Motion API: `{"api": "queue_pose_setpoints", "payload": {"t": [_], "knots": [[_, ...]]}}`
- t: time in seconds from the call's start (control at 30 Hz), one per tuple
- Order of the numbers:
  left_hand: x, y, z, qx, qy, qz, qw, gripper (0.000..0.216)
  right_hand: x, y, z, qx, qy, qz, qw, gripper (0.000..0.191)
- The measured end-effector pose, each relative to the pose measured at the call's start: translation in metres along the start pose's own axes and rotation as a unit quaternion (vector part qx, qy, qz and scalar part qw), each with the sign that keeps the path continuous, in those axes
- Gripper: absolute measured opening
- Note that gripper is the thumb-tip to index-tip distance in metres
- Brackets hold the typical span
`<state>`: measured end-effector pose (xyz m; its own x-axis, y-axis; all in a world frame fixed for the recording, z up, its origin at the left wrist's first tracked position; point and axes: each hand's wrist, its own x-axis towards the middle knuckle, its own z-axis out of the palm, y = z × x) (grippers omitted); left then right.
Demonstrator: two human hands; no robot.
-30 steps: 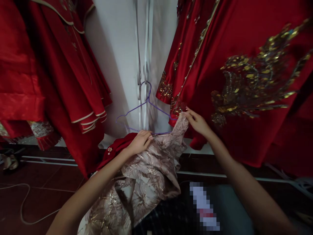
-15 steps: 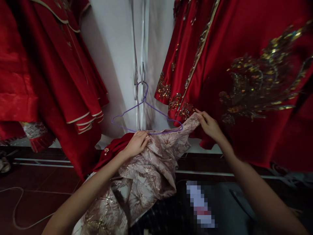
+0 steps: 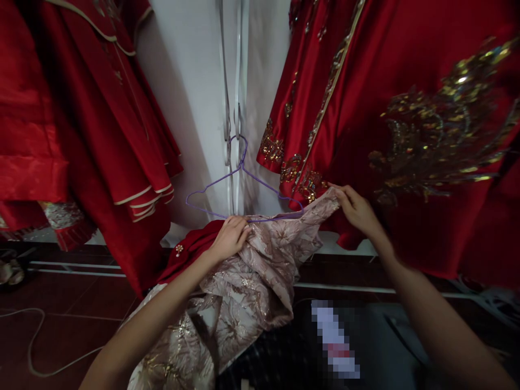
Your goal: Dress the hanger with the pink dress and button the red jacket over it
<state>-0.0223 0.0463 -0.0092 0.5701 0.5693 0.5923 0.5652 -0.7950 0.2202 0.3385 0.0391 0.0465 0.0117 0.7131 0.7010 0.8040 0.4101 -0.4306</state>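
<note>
A pale pink brocade garment (image 3: 264, 271) with shiny gold patterning spreads across the middle and down to the lower left. My right hand (image 3: 355, 211) pinches its upper right corner and holds it stretched out. Near the hanger's lower bar, my left hand (image 3: 231, 236) is closed on the garment's top edge. A purple wire hanger (image 3: 260, 183) hangs by its hook from a white metal upright; the garment's edge lies along its bottom bar. Red cloth (image 3: 190, 246) with a small pearl ornament shows left of my left hand.
Red garments (image 3: 101, 108) with cream trim hang at the left. On the right hang red garments (image 3: 390, 65) with gold sequin embroidery. A white cable (image 3: 34, 336) lies on the dark tiled floor. Low white rails (image 3: 345, 288) run near the floor. Dark checked cloth (image 3: 264, 357) is below.
My right hand has moved slightly right, pulling the garment's corner outward and stretching its top edge. My left hand keeps its hold in nearly the same place.
</note>
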Motion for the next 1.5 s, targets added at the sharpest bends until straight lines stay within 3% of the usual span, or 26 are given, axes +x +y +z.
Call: {"api": "queue_pose_setpoints", "payload": {"t": [0.23,0.37,0.47,0.57,0.63,0.7,0.8,0.9,1.1,1.4,1.5], "knots": [[0.023,0.024,0.023,-0.088,0.020,-0.010,0.996,0.027,0.032,-0.044,0.023,-0.108,0.051,-0.129,0.984,0.037],[0.035,0.046,0.039,-0.149,0.044,-0.045,0.987,0.028,0.033,-0.072,0.045,-0.128,0.054,-0.098,0.985,0.035],[0.034,0.048,0.036,-0.181,0.050,-0.047,0.981,0.030,0.027,-0.078,0.052,-0.140,0.067,-0.065,0.986,0.033],[0.021,0.022,0.020,-0.175,0.088,-0.062,0.979,0.033,0.024,-0.076,0.052,-0.140,0.071,-0.058,0.986,0.033],[0.003,-0.010,0.008,-0.105,0.179,-0.139,0.968,0.033,0.025,-0.073,0.050,-0.138,0.069,-0.057,0.986,0.035],[-0.018,-0.048,0.000,-0.014,0.247,-0.241,0.938,0.033,0.027,-0.070,0.049,-0.138,0.067,-0.057,0.986,0.036],[-0.046,-0.101,-0.006,0.020,0.245,-0.322,0.914,0.034,0.030,-0.067,0.050,-0.156,0.079,-0.061,0.983,0.037],[-0.060,-0.134,-0.007,-0.107,0.214,-0.329,0.914,0.044,0.032,-0.066,0.051,-0.177,0.090,-0.065,0.978,0.039],[-0.055,-0.142,-0.016,-0.200,0.169,-0.318,0.911,0.054,0.033,-0.063,0.052,-0.173,0.086,-0.068,0.979,0.043],[-0.051,-0.150,-0.018,-0.172,0.171,-0.349,0.905,0.058,0.036,-0.059,0.051,-0.161,0.075,-0.071,0.982,0.045],[-0.047,-0.145,-0.023,-0.183,0.162,-0.320,0.915,0.057,0.036,-0.059,0.051,-0.162,0.073,-0.069,0.982,0.044]]}}
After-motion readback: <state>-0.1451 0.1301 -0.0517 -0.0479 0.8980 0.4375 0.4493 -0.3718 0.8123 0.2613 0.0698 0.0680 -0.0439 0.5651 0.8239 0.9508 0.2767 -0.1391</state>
